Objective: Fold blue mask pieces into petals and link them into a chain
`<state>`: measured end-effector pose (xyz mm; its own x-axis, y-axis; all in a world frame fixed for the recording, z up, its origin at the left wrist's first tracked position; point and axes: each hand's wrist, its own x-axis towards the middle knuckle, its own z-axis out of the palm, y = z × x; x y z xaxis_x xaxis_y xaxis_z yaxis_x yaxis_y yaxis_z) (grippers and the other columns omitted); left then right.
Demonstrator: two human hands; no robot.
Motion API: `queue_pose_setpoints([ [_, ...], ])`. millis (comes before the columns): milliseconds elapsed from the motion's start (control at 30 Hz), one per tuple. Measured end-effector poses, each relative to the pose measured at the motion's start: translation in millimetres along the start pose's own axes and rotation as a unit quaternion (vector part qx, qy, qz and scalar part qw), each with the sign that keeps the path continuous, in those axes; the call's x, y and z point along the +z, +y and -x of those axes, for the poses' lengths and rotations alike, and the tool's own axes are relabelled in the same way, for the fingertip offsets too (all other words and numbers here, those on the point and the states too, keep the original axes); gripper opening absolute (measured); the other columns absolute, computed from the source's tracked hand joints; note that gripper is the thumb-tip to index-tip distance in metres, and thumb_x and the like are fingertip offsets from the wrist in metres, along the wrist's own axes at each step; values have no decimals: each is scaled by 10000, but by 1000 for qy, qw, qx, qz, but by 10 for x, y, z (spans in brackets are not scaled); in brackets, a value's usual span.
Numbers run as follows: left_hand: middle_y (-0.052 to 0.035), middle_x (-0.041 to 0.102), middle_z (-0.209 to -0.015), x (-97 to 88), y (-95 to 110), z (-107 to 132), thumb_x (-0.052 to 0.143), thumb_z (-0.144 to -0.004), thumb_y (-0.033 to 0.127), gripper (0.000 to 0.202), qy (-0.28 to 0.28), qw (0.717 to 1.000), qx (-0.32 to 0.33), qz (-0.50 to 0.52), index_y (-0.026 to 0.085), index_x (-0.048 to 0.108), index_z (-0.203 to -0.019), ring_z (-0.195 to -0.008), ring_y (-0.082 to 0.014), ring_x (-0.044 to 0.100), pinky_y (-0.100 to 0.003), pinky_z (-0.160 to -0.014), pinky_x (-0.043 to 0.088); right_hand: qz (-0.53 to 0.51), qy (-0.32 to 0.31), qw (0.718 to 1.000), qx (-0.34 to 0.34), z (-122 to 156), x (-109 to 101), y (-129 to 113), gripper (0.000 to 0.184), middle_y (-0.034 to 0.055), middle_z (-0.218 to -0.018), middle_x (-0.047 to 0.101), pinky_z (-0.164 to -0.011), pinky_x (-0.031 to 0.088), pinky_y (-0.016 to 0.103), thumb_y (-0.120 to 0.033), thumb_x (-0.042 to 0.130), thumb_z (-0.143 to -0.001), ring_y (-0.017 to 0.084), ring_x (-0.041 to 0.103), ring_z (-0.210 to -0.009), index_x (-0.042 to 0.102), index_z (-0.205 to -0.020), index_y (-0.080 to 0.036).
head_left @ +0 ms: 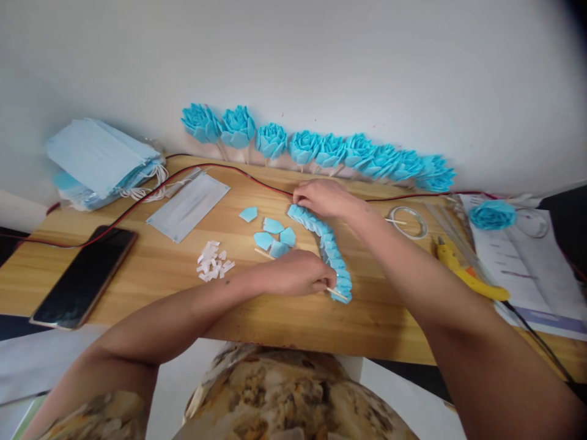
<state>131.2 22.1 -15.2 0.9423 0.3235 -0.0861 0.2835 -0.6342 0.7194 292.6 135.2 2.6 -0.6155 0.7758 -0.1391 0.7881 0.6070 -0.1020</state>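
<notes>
A curved strip of overlapping blue petals lies on the wooden table. My left hand is closed at its near end, gripping a thin wooden stick whose tip rests across the last petals. The stick's other end shows behind the hand, and its middle is hidden. At the strip's far end, my right hand has its fingers curled down onto the edge of the petals; the fingertips are partly hidden. Several loose blue petals are scattered to the left of the strip, beside a small heap of white cut pieces.
Several blue flowers on sticks lean along the wall. A mask stack, single mask and phone are left. Right are a tape roll, yellow glue gun, papers and another flower. A red-black cable crosses behind.
</notes>
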Motion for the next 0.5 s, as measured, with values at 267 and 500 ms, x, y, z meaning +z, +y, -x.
queue_pose_setpoints([
  [267, -34, 760, -1034, 21, 3, -18, 555, -919, 162, 193, 33, 999, 11, -26, 201, 734, -981, -969, -205, 680, -264, -796, 447, 25, 111, 974, 196, 151, -130, -83, 324, 126, -1061, 763, -763, 434, 352, -234, 431, -968, 286, 679, -949, 702, -1136, -181],
  [500, -45, 760, -1031, 19, 52, -28, 541, -935, 166, 194, 16, 997, -5, -71, 194, 730, -971, -972, -216, 682, -266, -773, 444, -9, 112, 967, 228, 416, -9, 133, 400, 117, -1186, 750, -878, 478, 374, -208, 441, -955, 283, 679, -1059, 689, -1267, -178],
])
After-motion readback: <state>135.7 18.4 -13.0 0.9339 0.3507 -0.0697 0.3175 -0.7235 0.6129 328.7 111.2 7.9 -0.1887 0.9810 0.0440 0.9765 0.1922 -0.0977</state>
